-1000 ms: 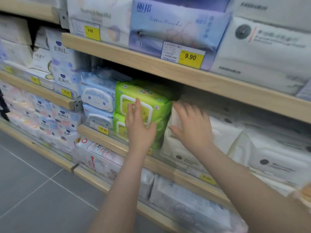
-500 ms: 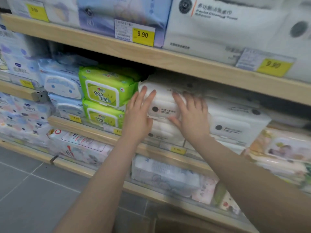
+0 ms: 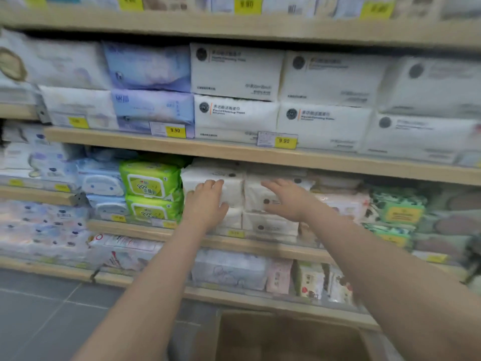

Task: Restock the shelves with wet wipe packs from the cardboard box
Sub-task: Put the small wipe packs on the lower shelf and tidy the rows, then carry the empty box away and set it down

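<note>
White wet wipe packs (image 3: 234,188) are stacked on the middle wooden shelf (image 3: 260,243), right of two green packs (image 3: 151,181). My left hand (image 3: 208,204) lies flat, fingers apart, against the front of the left white stack. My right hand (image 3: 286,199) rests open on the neighbouring white pack (image 3: 257,196), holding nothing. The brown cardboard box (image 3: 286,334) stands on the floor below my arms; its inside is too dark to read.
The shelf above (image 3: 234,149) carries large white and lilac tissue packs with yellow 9.90 price tags (image 3: 285,141). Blue packs (image 3: 101,183) sit left of the green ones, patterned green packs (image 3: 398,207) to the right. Grey tiled floor (image 3: 39,313) lies at lower left.
The view has pulled back and shifted right, and the box has come into sight. Both hands have slid from the green packs onto the white stacks and stay pressed flat there.
</note>
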`<act>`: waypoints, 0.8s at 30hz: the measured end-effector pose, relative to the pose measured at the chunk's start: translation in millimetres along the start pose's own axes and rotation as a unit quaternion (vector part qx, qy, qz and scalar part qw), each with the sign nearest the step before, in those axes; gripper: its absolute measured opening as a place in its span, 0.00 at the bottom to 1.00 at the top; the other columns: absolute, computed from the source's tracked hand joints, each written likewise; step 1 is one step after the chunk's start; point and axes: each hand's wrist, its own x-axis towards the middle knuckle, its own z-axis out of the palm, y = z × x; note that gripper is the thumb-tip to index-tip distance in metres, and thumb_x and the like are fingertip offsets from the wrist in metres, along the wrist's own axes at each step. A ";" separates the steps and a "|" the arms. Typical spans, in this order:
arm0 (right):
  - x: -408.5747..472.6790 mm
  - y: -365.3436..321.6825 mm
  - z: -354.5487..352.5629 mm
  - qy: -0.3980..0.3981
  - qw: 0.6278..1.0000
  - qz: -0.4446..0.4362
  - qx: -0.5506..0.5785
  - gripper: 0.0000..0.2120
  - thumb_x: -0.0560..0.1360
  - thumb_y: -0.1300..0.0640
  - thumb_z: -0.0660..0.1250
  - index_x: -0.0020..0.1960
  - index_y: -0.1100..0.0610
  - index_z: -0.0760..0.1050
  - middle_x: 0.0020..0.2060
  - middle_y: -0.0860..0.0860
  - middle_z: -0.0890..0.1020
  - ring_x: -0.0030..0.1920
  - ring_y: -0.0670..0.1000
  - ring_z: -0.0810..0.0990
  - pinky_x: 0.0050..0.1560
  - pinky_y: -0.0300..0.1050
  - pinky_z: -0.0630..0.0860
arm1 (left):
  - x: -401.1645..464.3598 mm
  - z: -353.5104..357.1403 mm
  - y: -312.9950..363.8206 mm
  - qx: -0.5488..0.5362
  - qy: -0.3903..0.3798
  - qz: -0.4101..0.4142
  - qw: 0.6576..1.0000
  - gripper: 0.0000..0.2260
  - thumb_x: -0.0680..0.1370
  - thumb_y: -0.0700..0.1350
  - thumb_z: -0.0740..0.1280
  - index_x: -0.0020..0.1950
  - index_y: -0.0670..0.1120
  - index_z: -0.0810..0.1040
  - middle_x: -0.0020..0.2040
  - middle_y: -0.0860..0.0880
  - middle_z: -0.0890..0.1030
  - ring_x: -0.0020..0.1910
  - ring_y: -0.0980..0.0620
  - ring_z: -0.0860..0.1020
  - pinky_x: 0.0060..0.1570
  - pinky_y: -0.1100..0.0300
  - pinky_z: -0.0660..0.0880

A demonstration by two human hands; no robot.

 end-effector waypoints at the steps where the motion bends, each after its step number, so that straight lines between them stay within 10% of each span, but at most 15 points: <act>1: -17.2 7.4 -6.3 0.011 1.000 0.013 0.008 0.31 0.78 0.44 0.61 0.77 0.49 0.53 0.75 0.52 0.58 0.74 0.55 0.59 0.70 0.50 0.61 | -10.1 -3.2 10.9 0.006 0.010 0.015 1.000 0.24 0.78 0.51 0.59 0.73 0.47 0.60 0.69 0.46 0.67 0.66 0.44 0.67 0.59 0.49 0.67; 12: -202.7 83.6 83.8 0.033 0.984 0.147 0.091 0.30 0.77 0.43 0.61 0.75 0.50 0.57 0.71 0.52 0.66 0.70 0.54 0.65 0.68 0.51 0.66 | -138.9 82.3 69.8 -0.057 -0.035 0.050 0.996 0.24 0.77 0.50 0.63 0.71 0.45 0.66 0.67 0.46 0.72 0.64 0.44 0.72 0.60 0.49 0.68; 24: -323.8 118.6 249.9 -0.127 0.894 0.381 0.197 0.34 0.77 0.46 0.63 0.77 0.46 0.50 0.74 0.54 0.60 0.72 0.58 0.64 0.70 0.54 0.64 | -236.4 219.5 37.5 -0.064 -0.211 -0.160 0.962 0.32 0.77 0.46 0.64 0.77 0.50 0.52 0.76 0.39 0.54 0.73 0.37 0.57 0.68 0.42 0.62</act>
